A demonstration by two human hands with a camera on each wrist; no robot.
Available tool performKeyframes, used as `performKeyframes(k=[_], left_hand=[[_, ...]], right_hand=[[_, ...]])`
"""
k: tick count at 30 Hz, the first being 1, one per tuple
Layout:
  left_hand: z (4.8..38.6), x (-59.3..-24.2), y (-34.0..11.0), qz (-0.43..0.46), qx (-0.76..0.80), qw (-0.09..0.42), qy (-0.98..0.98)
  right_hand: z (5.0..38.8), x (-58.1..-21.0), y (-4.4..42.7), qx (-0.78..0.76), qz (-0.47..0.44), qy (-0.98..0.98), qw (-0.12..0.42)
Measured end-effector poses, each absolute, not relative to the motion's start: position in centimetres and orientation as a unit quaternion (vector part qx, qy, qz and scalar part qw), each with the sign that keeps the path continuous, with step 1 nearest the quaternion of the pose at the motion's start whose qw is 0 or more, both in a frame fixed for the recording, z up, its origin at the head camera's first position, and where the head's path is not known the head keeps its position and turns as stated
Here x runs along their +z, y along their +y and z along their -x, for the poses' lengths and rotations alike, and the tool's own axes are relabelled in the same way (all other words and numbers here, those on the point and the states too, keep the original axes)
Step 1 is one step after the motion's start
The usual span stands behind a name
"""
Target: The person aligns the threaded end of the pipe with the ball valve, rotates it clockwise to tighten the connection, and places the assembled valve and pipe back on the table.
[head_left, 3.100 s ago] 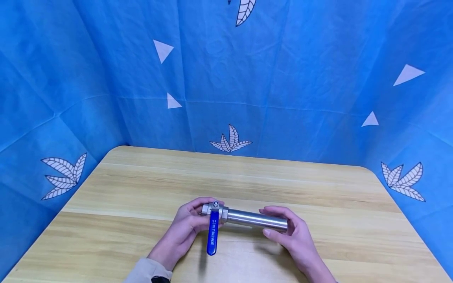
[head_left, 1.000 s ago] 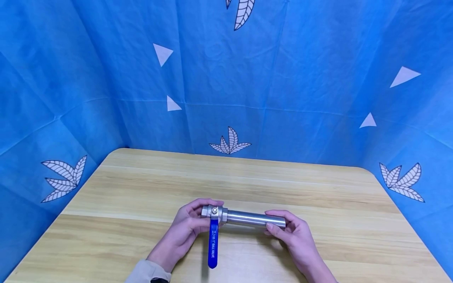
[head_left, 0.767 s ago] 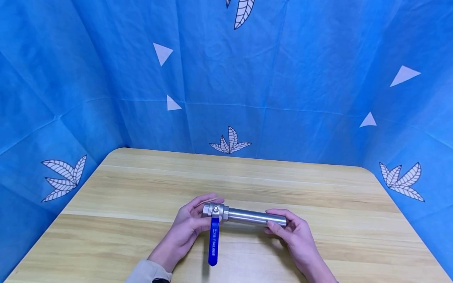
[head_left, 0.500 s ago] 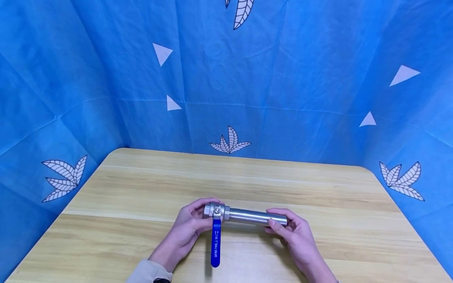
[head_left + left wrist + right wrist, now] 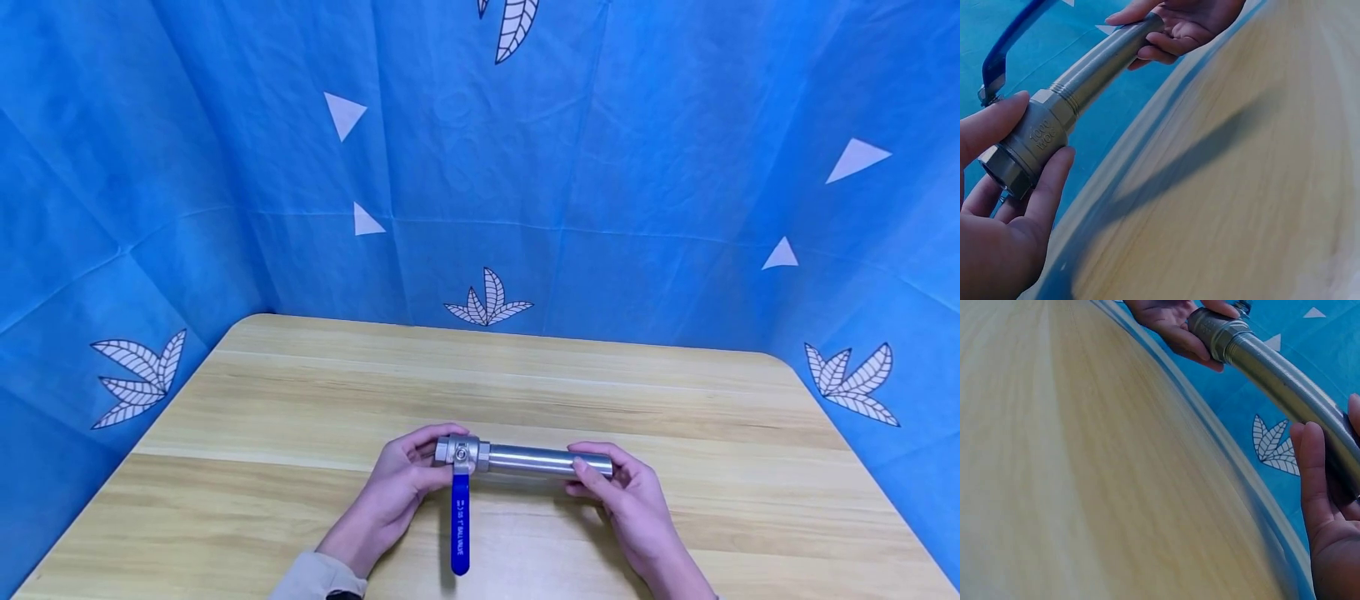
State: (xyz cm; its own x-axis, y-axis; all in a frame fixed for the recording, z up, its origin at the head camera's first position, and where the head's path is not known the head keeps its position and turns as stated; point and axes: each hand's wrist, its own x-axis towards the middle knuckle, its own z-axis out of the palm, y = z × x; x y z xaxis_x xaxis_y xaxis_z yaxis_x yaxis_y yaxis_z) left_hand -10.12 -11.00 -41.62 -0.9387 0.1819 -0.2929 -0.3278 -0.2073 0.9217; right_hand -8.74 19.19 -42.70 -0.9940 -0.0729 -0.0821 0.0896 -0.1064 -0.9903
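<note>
My left hand point(image 5: 393, 492) grips the steel body of a ball valve point(image 5: 1038, 134), thumb on one side and fingers on the other. The valve's blue lever handle point(image 5: 461, 525) points toward me in the head view. A smooth steel pipe point(image 5: 532, 459) runs from the valve's right end; a few threads show at the joint in the left wrist view. At the pipe's far end my right hand point(image 5: 630, 504) holds it between thumb and fingers. Valve and pipe are held above the table, and their shadow falls on it in the left wrist view.
A pale wood-grain table point(image 5: 300, 392) with rounded far corners lies beneath both hands. Blue cloth point(image 5: 465, 150) printed with white leaves and triangles hangs around its back and sides.
Three seconds ago my right fingers stood looser around the pipe end; now they grip it. The lever appears longer and lower in view, the valve having turned slightly. Both hands stay in place.
</note>
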Motion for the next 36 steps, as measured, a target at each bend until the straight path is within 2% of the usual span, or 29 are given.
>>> performKeyframes(k=[15,26,33,36], left_hand=[[10.07,-41.91,-10.94,0.06,0.786,0.177,0.59],[10.22,-41.87,-11.29,0.065,0.811,0.166,0.558],[10.28,-41.79,-11.18,0.079,0.815,0.163,0.55],[10.27,-41.84,-11.17,0.079,0.815,0.164,0.55]], right_hand=[[8.84,-42.77,19.12,-0.739,-0.026,0.67,0.066],[8.76,-42.89,19.59,-0.735,0.036,0.67,0.099],[8.82,-43.23,19.59,-0.728,0.082,0.68,0.038],[8.81,-43.11,19.53,-0.73,0.074,0.679,0.025]])
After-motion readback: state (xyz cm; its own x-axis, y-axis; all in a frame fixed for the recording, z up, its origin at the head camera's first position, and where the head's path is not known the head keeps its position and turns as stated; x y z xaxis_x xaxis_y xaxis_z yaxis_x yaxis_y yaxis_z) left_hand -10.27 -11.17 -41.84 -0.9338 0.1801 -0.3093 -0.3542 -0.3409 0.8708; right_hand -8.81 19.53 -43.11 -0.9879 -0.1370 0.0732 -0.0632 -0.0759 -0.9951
